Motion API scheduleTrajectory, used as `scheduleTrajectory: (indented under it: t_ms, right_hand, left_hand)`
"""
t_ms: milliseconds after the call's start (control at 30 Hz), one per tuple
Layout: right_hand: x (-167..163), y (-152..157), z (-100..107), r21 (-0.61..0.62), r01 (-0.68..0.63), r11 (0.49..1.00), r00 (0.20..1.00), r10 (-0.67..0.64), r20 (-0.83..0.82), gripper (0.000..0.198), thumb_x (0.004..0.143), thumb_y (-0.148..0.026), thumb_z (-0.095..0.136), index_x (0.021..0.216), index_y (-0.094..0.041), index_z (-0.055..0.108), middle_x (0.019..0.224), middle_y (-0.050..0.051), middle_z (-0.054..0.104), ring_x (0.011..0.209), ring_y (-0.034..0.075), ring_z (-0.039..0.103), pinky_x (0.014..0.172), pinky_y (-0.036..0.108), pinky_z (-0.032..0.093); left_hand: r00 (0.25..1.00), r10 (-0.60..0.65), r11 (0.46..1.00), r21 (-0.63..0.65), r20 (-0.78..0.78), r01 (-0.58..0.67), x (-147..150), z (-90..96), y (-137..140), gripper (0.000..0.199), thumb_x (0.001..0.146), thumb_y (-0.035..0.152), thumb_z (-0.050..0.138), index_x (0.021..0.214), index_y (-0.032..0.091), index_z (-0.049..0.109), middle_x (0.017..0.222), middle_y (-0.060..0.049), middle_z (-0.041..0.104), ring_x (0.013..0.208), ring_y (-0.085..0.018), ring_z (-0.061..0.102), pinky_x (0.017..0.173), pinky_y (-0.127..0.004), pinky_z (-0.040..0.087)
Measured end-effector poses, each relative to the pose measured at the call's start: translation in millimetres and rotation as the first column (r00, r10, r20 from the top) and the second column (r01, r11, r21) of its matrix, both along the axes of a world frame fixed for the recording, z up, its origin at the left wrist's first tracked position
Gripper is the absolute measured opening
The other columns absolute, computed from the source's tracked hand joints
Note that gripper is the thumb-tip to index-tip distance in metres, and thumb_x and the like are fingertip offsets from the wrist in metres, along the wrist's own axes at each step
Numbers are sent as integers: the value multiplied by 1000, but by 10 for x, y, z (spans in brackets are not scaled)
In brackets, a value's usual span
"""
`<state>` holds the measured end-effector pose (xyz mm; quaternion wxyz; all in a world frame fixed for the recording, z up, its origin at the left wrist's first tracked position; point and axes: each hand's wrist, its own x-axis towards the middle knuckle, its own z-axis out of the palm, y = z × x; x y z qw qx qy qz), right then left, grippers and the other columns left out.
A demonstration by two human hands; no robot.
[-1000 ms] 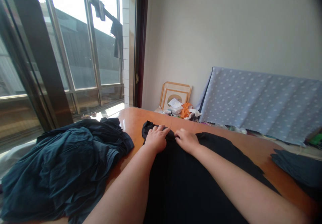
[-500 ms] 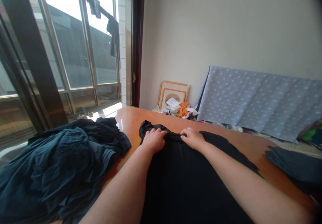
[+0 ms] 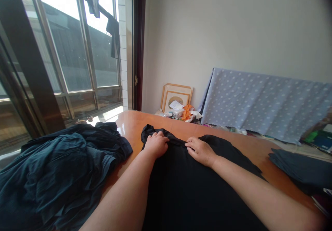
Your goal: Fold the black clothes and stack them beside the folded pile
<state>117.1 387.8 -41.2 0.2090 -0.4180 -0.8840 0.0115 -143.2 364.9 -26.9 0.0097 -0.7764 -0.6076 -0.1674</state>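
A black T-shirt (image 3: 181,193) lies spread on the table in front of me, its neck edge at the far side. My left hand (image 3: 157,144) is closed at that edge, fingers curled over the bunched cloth. To its right, my right hand (image 3: 201,150) rests on the shirt with fingers stretched out and slightly apart, tips touching the neck edge. One shirt part sticks out beyond my left hand, and another spreads past my right forearm.
A heap of dark clothes (image 3: 62,168) covers the table's left side. Folded dark garments (image 3: 301,168) lie at the right. Beyond the orange-brown table (image 3: 166,121) are picture frames (image 3: 176,94), an orange bag (image 3: 187,112) and a dotted blue cloth (image 3: 261,103). Windows (image 3: 70,47) stand left.
My right hand has flattened onto the shirt, its fingers loosening from a pinch at the neck edge. My left hand stays at the same edge. The view has turned slightly right.
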Motion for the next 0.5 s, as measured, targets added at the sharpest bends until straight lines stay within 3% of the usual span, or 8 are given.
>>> scheduleTrajectory:
  t_ms: [233, 400, 500]
  right_hand:
    - [18, -26, -45, -27, -49, 998, 989, 45, -141, 20, 89, -22, 54, 93, -26, 73, 106, 5, 70, 100, 20, 64, 95, 32, 47]
    - [-81, 212, -103, -226, 188, 956, 901, -260, -348, 23, 89, -27, 56, 107, -23, 70, 99, 5, 74, 89, 19, 68, 83, 29, 50]
    - [-155, 398, -85, -291, 224, 930, 892, -316, -324, 26, 87, -35, 62, 108, -22, 72, 98, 6, 76, 88, 20, 69, 81, 29, 50]
  left_hand:
    - [999, 46, 998, 32, 21, -47, -30, 5, 26, 24, 90, 41, 52, 90, 27, 72, 108, -7, 64, 107, -28, 58, 90, -40, 47]
    - [997, 65, 997, 34, 33, -66, -48, -11, 60, 30, 94, 41, 46, 96, 27, 72, 109, -8, 65, 104, -26, 60, 86, -37, 48]
    - [997, 66, 997, 28, 28, -67, -51, -24, 75, 28, 93, 39, 47, 103, 29, 72, 112, -7, 65, 105, -27, 59, 86, -37, 47]
